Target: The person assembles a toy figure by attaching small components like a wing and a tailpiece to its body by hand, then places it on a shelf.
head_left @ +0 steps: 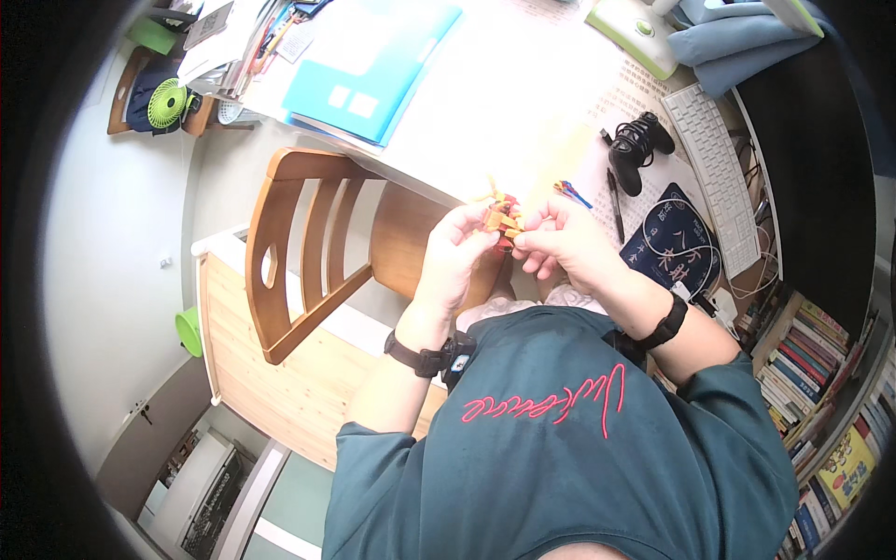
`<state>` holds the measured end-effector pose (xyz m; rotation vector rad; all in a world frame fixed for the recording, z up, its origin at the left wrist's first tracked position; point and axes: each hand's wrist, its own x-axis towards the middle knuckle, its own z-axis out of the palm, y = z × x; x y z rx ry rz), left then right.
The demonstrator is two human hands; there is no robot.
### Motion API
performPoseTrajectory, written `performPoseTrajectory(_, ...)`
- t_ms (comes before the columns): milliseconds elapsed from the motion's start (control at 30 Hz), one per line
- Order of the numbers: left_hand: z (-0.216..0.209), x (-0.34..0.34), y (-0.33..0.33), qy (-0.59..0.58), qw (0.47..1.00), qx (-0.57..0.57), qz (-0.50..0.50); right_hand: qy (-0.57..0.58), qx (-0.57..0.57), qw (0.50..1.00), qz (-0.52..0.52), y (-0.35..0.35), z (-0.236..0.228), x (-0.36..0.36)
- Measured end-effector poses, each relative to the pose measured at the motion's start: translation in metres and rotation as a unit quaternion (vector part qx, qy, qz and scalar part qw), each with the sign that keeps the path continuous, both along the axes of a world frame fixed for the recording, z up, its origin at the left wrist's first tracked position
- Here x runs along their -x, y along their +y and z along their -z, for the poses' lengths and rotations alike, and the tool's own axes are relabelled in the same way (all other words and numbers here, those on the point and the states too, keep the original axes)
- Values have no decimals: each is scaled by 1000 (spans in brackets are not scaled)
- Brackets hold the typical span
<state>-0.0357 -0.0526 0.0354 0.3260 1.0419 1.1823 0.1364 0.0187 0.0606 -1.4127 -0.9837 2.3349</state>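
Between my two hands, just in front of the table's near edge, is a small red and yellow toy (504, 220) made of several bits; its exact kind is too small to make out. My left hand (455, 245) pinches it from the left with thumb and fingertips. From the right, the thumb and fingers of my right hand (563, 241) close on its other side. Just beyond my right hand, a small blue piece with a little red and yellow (573, 193) lies on the white table (504, 103).
A wooden chair (313, 245) stands at the left, against the table. Blue folders (369, 89) lie at the far left. To the right are a black game controller (640, 149), a pen (615, 203), a dark blue mat (665, 238), a white keyboard (717, 173) and a monitor (812, 140).
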Motion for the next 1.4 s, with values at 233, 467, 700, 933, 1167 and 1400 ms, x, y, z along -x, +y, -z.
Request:
performPoseTrajectory(233, 4, -2, -4, 31, 998, -46, -3, -15, 10, 1000, -6, -1, 0, 3)
performPoseTrajectory(467, 1, -7, -5, 46, 998, -35, -15, -34, -9, 999, -22, -1, -3, 7)
performPoseTrajectory(700, 8, -8, -9, 62, 997, -44, -3, -46, -9, 999, -15, -2, -5, 6)
performPoseTrajectory(933, 4, -8, -7, 28, 998, -48, 6, -45, -27, 998, -24, -2, -7, 4)
performPoseTrajectory(1167, 11, -7, -8, 42, 998, -36, 15, -50, -62, 996, -46, -1, -6, 4)
performPoseTrajectory(1400, 6, -7, -8, 39, 999, -10, 2, -18, -99, 994, -42, -3, 2, 1)
